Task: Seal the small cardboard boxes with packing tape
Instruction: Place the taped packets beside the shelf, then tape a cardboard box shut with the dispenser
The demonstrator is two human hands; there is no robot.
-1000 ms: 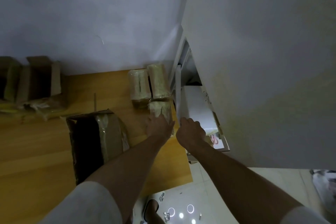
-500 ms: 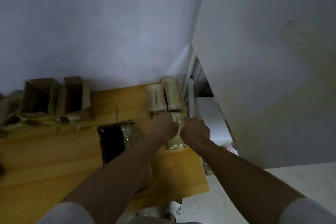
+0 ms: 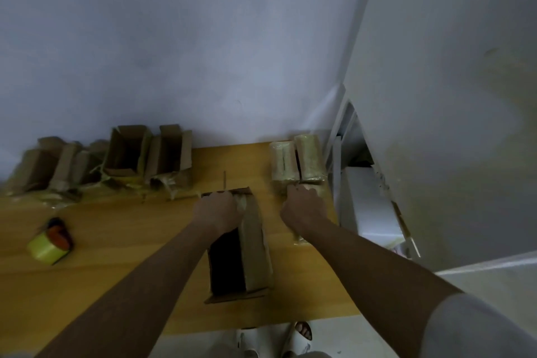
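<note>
An open cardboard box (image 3: pixel 255 244) lies on its side in the middle of the wooden table (image 3: pixel 122 256). My left hand (image 3: pixel 218 209) grips its far top edge. My right hand (image 3: pixel 303 208) rests curled on a tape-wrapped box (image 3: pixel 299 237) near the table's right edge; the hand and forearm hide most of it. Two more tape-wrapped boxes (image 3: pixel 296 161) stand just behind it against the wall. A yellow tape roll in a red and black dispenser (image 3: pixel 50 243) lies at the left of the table.
Several open, unsealed cardboard boxes (image 3: pixel 145 154) with loose tape scraps line the back wall at left. A white cabinet (image 3: pixel 366 206) stands right of the table beside a wall. My sandalled feet (image 3: pixel 276 338) show below the table's front edge.
My left hand left the wrapped box at the right and moved left onto the open box's top edge. The right hand stayed on the wrapped box. The view swung left, revealing the tape roll.
</note>
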